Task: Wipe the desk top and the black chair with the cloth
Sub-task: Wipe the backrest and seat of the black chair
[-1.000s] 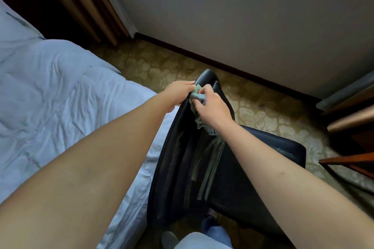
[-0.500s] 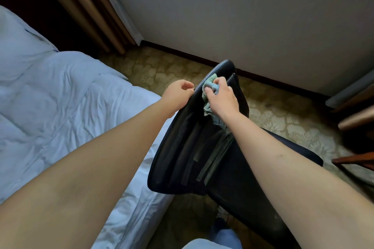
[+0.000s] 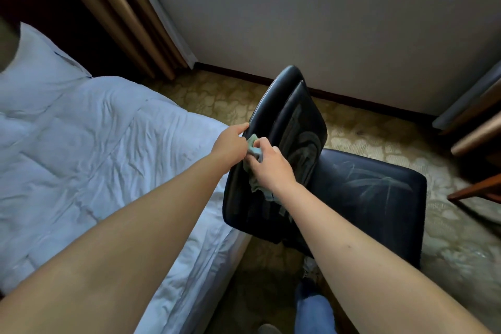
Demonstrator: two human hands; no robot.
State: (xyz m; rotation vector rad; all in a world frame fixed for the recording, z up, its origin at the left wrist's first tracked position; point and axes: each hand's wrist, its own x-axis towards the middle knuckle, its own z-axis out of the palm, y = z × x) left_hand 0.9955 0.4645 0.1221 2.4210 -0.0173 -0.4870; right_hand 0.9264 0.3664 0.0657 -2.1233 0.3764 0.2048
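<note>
The black chair (image 3: 360,190) stands between the bed and the wall, its glossy backrest (image 3: 295,127) turned toward me and its seat streaked with wet wipe marks. My left hand (image 3: 230,144) grips the left edge of the backrest. My right hand (image 3: 268,165) is closed on a crumpled grey-green cloth (image 3: 253,144) and presses it against the rear face of the backrest, close beside the left hand. Part of the cloth hangs down below my right wrist. The desk top is out of view.
A bed with a white duvet (image 3: 95,157) fills the left side, touching the chair's back. Brown curtains (image 3: 130,16) hang at the upper left. A grey wall (image 3: 325,35) runs behind. Wooden furniture legs (image 3: 477,190) stand at the right on patterned carpet (image 3: 366,133).
My right hand slid the cloth down the backrest from its top edge to mid-height. The left hand shifted down the edge with it. The view lifted, showing the seat.
</note>
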